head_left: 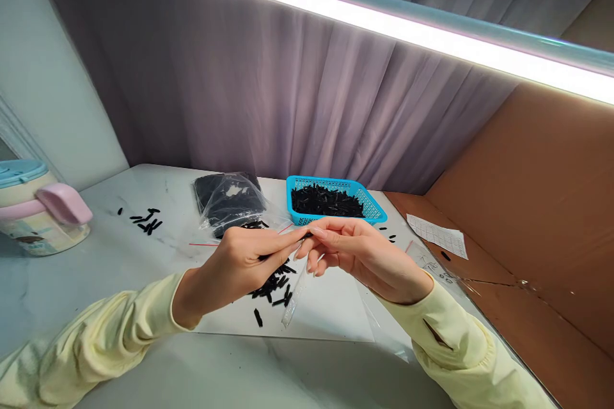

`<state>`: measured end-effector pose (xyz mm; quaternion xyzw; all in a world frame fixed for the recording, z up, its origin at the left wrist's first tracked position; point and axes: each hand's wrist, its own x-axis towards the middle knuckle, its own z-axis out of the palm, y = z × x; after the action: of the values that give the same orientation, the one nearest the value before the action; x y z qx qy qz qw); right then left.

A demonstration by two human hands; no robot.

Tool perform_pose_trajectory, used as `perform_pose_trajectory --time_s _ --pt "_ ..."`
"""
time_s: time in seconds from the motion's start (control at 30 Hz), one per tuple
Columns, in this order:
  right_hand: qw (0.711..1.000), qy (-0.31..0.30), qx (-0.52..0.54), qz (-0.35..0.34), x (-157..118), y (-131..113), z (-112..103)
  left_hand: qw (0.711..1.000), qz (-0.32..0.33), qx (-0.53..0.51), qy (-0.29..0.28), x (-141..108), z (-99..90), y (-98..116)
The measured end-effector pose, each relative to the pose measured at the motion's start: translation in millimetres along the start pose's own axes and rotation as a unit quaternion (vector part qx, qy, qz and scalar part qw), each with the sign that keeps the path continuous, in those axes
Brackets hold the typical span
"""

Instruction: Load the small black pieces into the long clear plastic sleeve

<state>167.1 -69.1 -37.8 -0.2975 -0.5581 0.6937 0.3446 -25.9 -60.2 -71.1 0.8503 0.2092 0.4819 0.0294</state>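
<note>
From my seat away from the rig, I find a small black piece [307, 236] where the fingertips meet, mostly hidden by them. My left hand's [244, 259] grip is pinched on it, thumb against fingers, and my right hand [369, 259] pinches the same piece from the other side. Beneath the right fingers I see a narrow clear plastic strip [293, 303]; whether they hold it I cannot tell. Under both hands, a loose pile of black pieces [275, 284] lies on a white sheet [336, 319] on the desk [119, 287].

Just behind my hands, a clear bag [235, 204] lies over something flat and black. To its right is a blue basket [375, 207] holding many more black pieces. I see a few scattered pieces [148, 225] at left, near a lidded mug [36, 223] with a pink handle. At far right lies a printed paper [436, 235], and a bright tube lamp [359, 22] slants overhead before a curtain [268, 96].
</note>
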Motion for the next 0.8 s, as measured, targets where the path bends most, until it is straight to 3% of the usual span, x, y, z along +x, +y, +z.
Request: perform_pose_trajectory --time_s 0.33,0.47,0.57,0.67,0.73,0.8 --pt "1.000 0.000 -0.010 0.006 -1.2 -1.5 2.3 1.000 -0.009 -0.017 0.000 -0.7 0.4 1.3" --pt "0.999 0.030 -0.025 -0.007 2.0 1.1 -3.1 0.999 -0.034 -0.031 0.001 -2.6 4.3 -3.7" --pt "0.984 0.127 -0.105 -0.069 15.1 4.8 -29.5 0.990 -0.130 -0.049 -0.025 -1.5 6.4 -7.3" --pt "0.921 0.268 -0.250 -0.135 38.9 8.3 -75.3 0.965 -0.231 -0.092 -0.082 2.1 6.3 -7.2" --pt "0.906 0.284 -0.284 -0.129 55.3 9.3 -103.2 0.949 -0.270 -0.120 -0.112 4.4 5.9 -5.4" --pt "0.898 0.278 -0.319 -0.120 65.8 9.2 -116.5 0.937 -0.292 -0.142 -0.128 5.8 6.2 -3.5"
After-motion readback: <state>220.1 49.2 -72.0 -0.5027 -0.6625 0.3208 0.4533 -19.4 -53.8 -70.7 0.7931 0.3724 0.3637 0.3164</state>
